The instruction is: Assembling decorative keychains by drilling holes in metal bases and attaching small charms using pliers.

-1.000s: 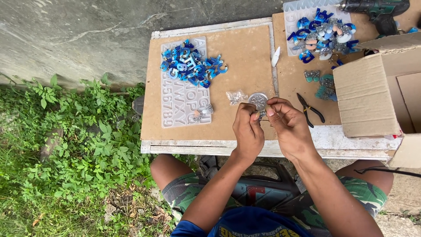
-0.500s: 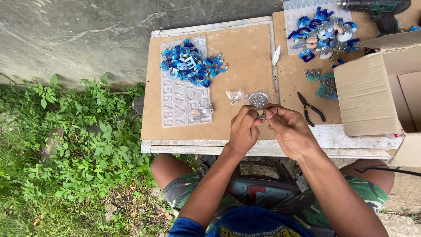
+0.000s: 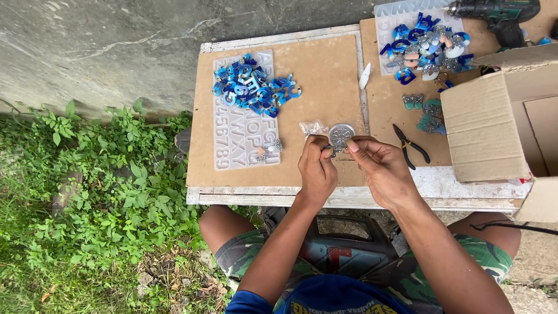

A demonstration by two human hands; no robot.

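Both hands meet over the front edge of the desk (image 3: 267, 192). The left hand (image 3: 317, 171) and right hand (image 3: 381, 171) have their fingertips pinched together on something tiny between them, too small to make out, maybe a bit of metal. Just above the fingertips, touching or nearly so, is a small round glittery disc (image 3: 341, 134); can't tell if it's held or just lying on the brown board (image 3: 325, 75). So both grips are closed, pinching, on a thing I can't identify.

Right beside the disc there's a little clear bag (image 3: 313, 127). Further left a see-through letter mold (image 3: 244, 139) lies flat with a pile of blue letters (image 3: 254, 85) on its top half. To the right of the hands, black pliers (image 3: 411, 145) lie on a second board, and behind them another heap of blue and white pieces (image 3: 424, 43). A cardboard box (image 3: 494, 128) is cut off at the right edge, and a drill (image 3: 494, 11) is cut off at the top.
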